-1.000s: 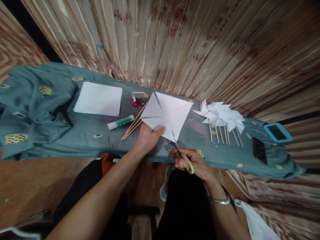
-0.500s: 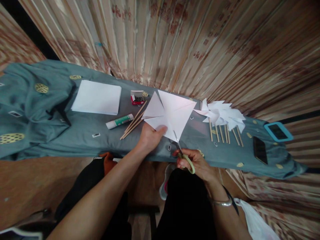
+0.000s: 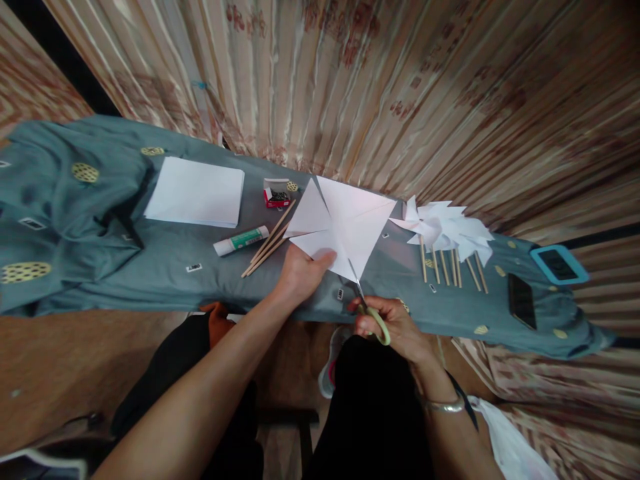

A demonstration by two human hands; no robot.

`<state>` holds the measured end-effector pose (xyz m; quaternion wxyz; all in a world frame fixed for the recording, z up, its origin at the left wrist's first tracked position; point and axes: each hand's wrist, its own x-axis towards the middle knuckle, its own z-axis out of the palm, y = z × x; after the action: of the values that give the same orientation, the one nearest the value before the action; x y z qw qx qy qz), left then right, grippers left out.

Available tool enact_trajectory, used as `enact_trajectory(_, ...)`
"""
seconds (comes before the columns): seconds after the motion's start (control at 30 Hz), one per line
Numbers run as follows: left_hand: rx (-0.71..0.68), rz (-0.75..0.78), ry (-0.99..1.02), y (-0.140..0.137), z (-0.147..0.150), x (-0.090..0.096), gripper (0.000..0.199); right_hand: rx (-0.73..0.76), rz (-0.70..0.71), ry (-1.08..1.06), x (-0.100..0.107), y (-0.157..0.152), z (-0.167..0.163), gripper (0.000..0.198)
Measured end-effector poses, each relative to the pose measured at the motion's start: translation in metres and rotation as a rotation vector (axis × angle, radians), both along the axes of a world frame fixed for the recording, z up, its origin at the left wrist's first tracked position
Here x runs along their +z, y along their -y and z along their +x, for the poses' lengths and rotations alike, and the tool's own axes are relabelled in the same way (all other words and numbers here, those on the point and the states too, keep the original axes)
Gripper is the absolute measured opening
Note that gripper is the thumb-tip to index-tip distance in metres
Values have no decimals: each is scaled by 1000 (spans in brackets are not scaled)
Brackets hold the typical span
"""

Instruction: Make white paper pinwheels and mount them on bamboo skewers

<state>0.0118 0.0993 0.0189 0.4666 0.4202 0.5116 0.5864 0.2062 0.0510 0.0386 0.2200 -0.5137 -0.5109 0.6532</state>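
My left hand pinches a square sheet of white paper near its lower left edge, thumb on top. Slits run inward from the corners of the sheet, and its left part stands apart in flaps. My right hand has its fingers in the handles of a pair of scissors with pale green grips. The scissor blades reach the sheet's lowest corner, nearest me. Just left of the sheet lie a few thin wooden sticks and a glue stick.
A stack of white paper lies left, with a small red box of dark pins beside it. To the right are several white paper pinwheels on sticks, a dark phone and a blue-framed device. A grey-green cloth covers the table.
The scissors and the paper keep nearly the same place, with the blades at the lowest corner. The whole view has shifted very slightly. Both hands keep their holds.
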Motion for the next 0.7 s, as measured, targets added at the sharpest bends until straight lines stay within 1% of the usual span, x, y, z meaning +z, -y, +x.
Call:
enact_trajectory(0.2, 5, -23, 1, 0, 0, 4, 21, 16, 21, 42, 1, -1, 0, 53)
enact_trajectory(0.43, -10, -11, 25, 1, 2, 1, 24, 21, 43, 41, 2, 0, 1, 49)
enact_trajectory(0.7, -33, -68, 46, 4, 3, 8, 26, -15, -1, 18, 1, -1, -1, 48)
